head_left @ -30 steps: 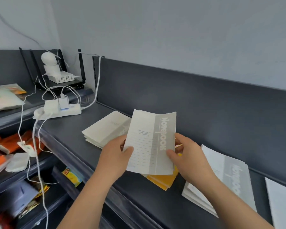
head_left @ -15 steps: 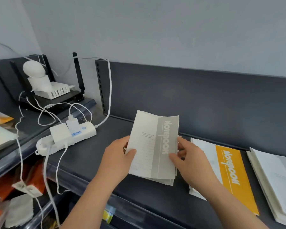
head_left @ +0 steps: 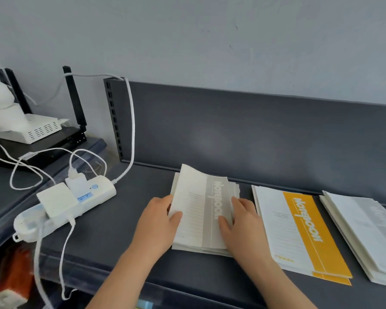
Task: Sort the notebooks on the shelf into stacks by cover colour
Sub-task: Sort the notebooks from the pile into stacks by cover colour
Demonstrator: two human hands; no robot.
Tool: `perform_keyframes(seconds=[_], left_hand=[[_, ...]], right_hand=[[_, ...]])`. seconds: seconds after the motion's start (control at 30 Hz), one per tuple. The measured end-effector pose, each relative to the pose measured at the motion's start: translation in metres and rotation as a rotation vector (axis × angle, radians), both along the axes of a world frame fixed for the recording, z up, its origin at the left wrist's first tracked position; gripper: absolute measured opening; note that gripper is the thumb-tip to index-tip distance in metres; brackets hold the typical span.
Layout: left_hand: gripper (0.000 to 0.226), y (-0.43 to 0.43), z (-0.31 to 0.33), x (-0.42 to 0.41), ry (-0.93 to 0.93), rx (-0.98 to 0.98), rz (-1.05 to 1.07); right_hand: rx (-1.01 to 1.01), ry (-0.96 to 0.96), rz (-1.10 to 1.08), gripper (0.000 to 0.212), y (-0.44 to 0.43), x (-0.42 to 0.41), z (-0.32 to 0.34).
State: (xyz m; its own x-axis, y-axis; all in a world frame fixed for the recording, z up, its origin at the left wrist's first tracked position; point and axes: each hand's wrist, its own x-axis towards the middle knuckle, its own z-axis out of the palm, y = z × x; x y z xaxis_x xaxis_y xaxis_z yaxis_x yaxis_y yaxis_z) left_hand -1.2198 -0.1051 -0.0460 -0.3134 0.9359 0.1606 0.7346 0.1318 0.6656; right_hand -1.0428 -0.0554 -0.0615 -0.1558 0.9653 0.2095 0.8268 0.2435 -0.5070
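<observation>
grey notebook lowered onto grey stack | both hands' fingers pressing it — unlifted

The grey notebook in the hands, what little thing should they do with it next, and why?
Probably lower its raised far end flat and let go. The grey notebook already lies over the grey stack, matching its colour, with the left hand and right hand holding its sides. The yellow stack sits apart to the right.
</observation>
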Motion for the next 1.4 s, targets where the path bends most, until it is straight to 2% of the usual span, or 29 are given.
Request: perform_keyframes(seconds=[0.13, 0.2, 0.27, 0.37, 0.6, 0.83, 1.03, 1.4], left_hand=[[0.028, -0.001, -0.002, 0.000, 0.057, -0.041, 0.030], [0.026, -0.002, -0.001, 0.001, 0.132, -0.044, 0.049], [0.027, -0.005, 0.003, 0.004, 0.224, -0.032, 0.071], [0.034, -0.008, 0.013, 0.007, 0.311, 0.041, 0.092], [0.036, -0.021, 0.022, 0.046, 0.211, 0.177, -0.080], [0.032, -0.024, 0.028, 0.092, 0.256, 0.187, -0.226], [0.041, -0.026, 0.037, 0.160, 0.236, 0.222, -0.313], [0.040, -0.039, 0.032, 0.360, 0.185, 0.268, -0.458]], right_hand=[[0.068, -0.110, 0.038, 0.025, -0.004, -0.003, 0.001], [0.090, -0.137, 0.051, 0.022, -0.005, -0.003, 0.004], [0.110, -0.153, 0.072, 0.025, -0.006, 0.000, 0.009], [0.128, -0.078, 0.074, 0.038, -0.015, 0.012, 0.020], [0.195, -0.040, -0.026, 0.041, -0.046, 0.057, 0.028], [0.196, -0.043, -0.142, 0.039, -0.065, 0.113, 0.035], [0.190, -0.043, -0.225, 0.031, -0.089, 0.180, 0.041], [0.162, -0.095, -0.372, 0.040, -0.131, 0.377, 0.040]])
